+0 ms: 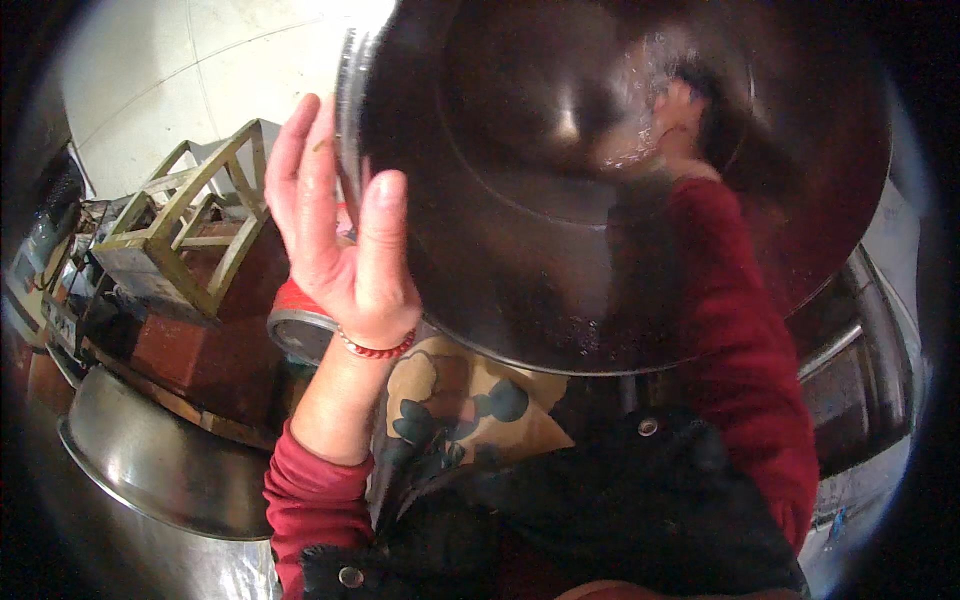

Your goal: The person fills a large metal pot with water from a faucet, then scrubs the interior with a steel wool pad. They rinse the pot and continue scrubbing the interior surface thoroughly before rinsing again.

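Observation:
A large, dark-looking metal basin [525, 277] fills the upper right, its hollow side towards me. My left hand [337, 232] is at its left rim, thumb over the inner side and fingers along the outside, so the rim lies between them. A red beaded bracelet [379, 349] circles that wrist. Deep inside the basin, my right hand [679, 116] is against the wet inner wall and blurred. Whether it holds anything cannot be made out. Water [637, 142] glistens around it, and small drops [589, 334] dot the lower wall.
A wooden stool [161, 259] lies tipped over at left. Beside my left wrist is a red bucket [300, 319]. Another metal basin [172, 457] sits at lower left. Tan material with dark leaf shapes [480, 405] lies below the basin. Shiny metalwork [862, 360] stands at right.

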Demonstrator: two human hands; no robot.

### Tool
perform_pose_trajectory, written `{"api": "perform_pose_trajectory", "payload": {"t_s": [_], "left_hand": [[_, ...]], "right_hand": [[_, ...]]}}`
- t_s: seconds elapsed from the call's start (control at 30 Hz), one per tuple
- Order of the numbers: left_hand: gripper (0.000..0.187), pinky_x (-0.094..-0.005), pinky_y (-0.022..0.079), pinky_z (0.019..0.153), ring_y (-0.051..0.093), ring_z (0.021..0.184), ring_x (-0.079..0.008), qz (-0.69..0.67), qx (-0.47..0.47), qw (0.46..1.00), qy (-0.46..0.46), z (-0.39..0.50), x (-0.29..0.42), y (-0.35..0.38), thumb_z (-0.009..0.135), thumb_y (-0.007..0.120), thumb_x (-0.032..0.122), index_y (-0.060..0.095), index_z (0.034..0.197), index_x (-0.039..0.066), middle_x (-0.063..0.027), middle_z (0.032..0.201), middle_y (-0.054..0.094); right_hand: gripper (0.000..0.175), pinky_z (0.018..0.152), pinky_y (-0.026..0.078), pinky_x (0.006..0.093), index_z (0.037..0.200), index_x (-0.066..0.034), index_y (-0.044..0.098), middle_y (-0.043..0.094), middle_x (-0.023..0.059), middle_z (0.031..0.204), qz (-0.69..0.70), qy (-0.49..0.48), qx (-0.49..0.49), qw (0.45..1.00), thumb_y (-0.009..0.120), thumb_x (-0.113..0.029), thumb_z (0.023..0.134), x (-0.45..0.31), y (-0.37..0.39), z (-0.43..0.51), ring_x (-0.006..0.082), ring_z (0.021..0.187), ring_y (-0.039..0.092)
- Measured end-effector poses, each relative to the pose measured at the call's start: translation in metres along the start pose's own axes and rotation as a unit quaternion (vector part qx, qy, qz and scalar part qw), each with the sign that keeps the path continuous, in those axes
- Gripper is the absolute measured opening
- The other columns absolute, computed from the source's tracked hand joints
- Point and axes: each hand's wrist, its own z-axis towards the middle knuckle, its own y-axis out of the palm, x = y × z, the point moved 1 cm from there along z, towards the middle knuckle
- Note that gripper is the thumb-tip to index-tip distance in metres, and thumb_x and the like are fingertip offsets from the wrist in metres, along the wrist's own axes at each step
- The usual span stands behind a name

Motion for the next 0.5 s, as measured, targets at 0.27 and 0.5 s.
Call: {"api": "perform_pose_trajectory", "payload": {"t_s": [0.27,0.5], "left_hand": [[0.045,-0.0409,0.037,0.106,0.050,0.124,-0.0324,0.025,0.054,0.998,0.015,0.003,0.003,0.010,0.088,0.071,0.018,0.065,0.129,0.002,-0.0207,0.134,0.056],[0.044,-0.0431,0.037,0.105,0.053,0.120,-0.0332,0.066,0.056,0.996,0.028,0.005,-0.002,-0.001,0.088,0.072,0.023,0.066,0.128,0.007,-0.0167,0.129,0.059]], "right_hand": [[0.033,0.078,0.053,0.0393,0.103,-0.0025,0.067,0.066,0.0129,0.105,0.724,-0.072,-0.230,0.647,0.066,-0.031,0.085,-0.073,-0.099,-0.106,0.0236,0.088,0.063],[0.055,0.094,0.049,0.0372,0.133,0.0016,0.049,0.066,0.0193,0.117,0.899,-0.153,0.068,0.406,0.065,-0.015,0.083,-0.132,-0.298,-0.196,0.0293,0.105,0.065]]}}
